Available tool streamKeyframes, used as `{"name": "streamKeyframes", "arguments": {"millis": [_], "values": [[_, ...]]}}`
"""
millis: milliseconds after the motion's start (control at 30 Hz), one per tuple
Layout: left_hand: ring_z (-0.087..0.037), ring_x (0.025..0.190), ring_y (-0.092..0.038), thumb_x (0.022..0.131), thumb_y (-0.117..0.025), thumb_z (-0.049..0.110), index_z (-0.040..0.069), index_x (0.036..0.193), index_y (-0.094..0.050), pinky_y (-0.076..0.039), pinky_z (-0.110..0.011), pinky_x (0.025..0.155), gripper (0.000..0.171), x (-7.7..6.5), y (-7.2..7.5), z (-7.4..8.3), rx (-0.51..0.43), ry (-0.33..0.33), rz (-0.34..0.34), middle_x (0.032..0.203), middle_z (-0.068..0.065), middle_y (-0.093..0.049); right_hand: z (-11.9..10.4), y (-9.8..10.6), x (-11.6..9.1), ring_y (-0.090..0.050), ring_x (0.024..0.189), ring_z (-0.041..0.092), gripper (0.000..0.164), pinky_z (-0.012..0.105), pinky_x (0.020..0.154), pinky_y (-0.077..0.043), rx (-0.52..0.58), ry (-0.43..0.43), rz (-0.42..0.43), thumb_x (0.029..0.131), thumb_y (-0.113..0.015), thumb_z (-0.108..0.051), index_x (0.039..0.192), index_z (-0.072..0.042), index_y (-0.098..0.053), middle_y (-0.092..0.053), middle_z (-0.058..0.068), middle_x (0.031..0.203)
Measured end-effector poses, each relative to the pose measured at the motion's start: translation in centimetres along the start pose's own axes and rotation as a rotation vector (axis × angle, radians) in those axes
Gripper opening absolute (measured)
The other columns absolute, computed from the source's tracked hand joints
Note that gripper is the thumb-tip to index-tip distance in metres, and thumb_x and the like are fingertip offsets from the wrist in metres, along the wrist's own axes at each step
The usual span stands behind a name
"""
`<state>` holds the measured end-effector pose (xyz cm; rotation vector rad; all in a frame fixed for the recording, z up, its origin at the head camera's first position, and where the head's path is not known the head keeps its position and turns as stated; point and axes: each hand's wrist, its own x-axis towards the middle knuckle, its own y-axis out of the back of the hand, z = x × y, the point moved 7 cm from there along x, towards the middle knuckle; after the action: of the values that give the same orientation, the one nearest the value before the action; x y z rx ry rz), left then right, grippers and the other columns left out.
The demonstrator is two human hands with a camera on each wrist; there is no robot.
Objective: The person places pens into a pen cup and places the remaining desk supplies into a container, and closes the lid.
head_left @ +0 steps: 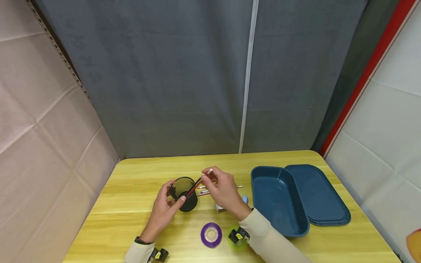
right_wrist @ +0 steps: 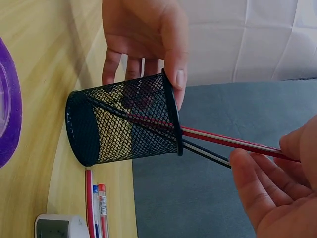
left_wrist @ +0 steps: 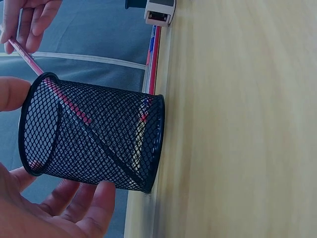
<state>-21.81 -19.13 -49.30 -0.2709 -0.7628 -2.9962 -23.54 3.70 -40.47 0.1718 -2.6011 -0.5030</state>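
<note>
Gripping a black mesh cup is the left hand; the right hand pinches a red pencil slanting into it; closer in than both hands lies a purple tape roll.

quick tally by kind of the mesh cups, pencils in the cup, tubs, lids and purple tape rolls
Mesh cup: 1
Pencils in the cup: 2, one red, one black
Blue tub: 1
Blue lid: 1
Purple tape roll: 1
Total: 6

Curtained wk booth, gray drape, wood tbl
</note>
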Motion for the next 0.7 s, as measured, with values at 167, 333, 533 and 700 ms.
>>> {"name": "streamKeyframes", "arguments": {"millis": [167, 333, 533, 700], "values": [[-0.037, 0.129, -0.060, 0.098, -0.077, 0.037, 0.020, 0.158, -0.040, -0.057, -0.047, 0.096, 0.073, 0.00, -0.18, -0.12, 0.006, 0.002, -0.001, 0.150, -0.019, -0.052, 0.05, -0.22, -0.08, -0.078, 0.085, 0.017, 0.014, 0.018, 0.076, -0.061, -0.034, -0.006, -0.007, 0.106, -0.066, -0.018, 0.116, -0.010, -0.072, -0.079, 0.004, 0.095], [-0.037, 0.128, -0.060, 0.097, -0.078, 0.035, 0.019, 0.158, -0.040, -0.058, -0.045, 0.095, 0.074, -0.03, -0.20, -0.04, 0.021, 0.001, 0.008, 0.147, -0.019, -0.053, 0.36, -0.27, -0.21, -0.079, 0.088, 0.019, 0.019, 0.019, 0.077, -0.062, -0.029, -0.018, -0.020, 0.106, -0.066, -0.020, 0.120, -0.007, -0.072, -0.079, 0.004, 0.098], [-0.037, 0.128, -0.060, 0.097, -0.078, 0.037, 0.020, 0.158, -0.041, -0.058, -0.039, 0.093, 0.073, -0.04, -0.10, 0.05, 0.017, -0.003, 0.011, 0.147, -0.018, -0.053, 0.50, -0.03, -0.26, -0.077, 0.090, 0.012, 0.022, 0.021, 0.080, -0.062, -0.064, -0.032, -0.012, 0.104, -0.070, -0.020, 0.121, -0.008, -0.074, -0.079, 0.002, 0.100], [-0.036, 0.128, -0.060, 0.097, -0.078, 0.039, 0.022, 0.158, -0.041, -0.057, -0.039, 0.093, 0.072, -0.03, 0.00, 0.10, 0.009, 0.005, 0.008, 0.146, -0.016, -0.054, 0.47, 0.19, -0.29, -0.077, 0.091, 0.013, 0.023, 0.021, 0.080, -0.062, -0.068, -0.039, -0.006, 0.102, -0.072, -0.017, 0.122, -0.006, -0.074, -0.079, 0.003, 0.102]]}}
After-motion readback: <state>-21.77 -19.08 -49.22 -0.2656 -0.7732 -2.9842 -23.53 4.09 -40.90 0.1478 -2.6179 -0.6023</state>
